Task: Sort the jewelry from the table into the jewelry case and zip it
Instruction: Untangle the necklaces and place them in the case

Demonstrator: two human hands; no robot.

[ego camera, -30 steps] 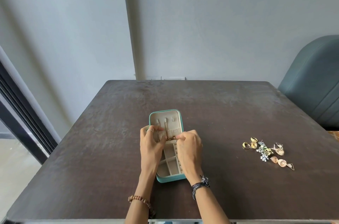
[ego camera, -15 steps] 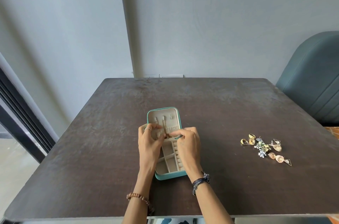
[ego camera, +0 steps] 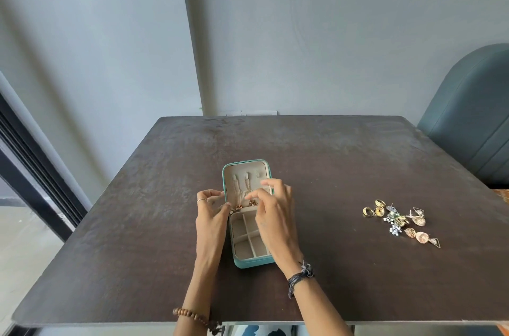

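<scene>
A teal jewelry case (ego camera: pixel 249 262) lies open at the table's middle, its lid (ego camera: pixel 242 163) flat on the far side. Two thin gold necklaces (ego camera: pixel 247 187) hang from hooks in the lid, and their pendants (ego camera: pixel 238 207) rest at the hinge. My left hand (ego camera: pixel 210 217) sits at the case's left edge with loosely curled fingers, its thumb tip beside the left pendant. My right hand (ego camera: pixel 272 214) hovers over the case's right side, fingers relaxed and spread, and covers part of the compartments. A pile of loose jewelry (ego camera: pixel 399 220) lies to the right.
The dark brown table (ego camera: pixel 330 170) has bare surface all round the case. Gold rings (ego camera: pixel 374 210) sit at the pile's left end, earrings at its right. A blue-grey padded chair (ego camera: pixel 473 121) stands past the right edge. A dark window frame (ego camera: pixel 33 170) is at the left.
Both hands were pinched together over the pendants at the lid's lower edge. They have since let go and drawn apart, the right hand lifting with its fingers spread.
</scene>
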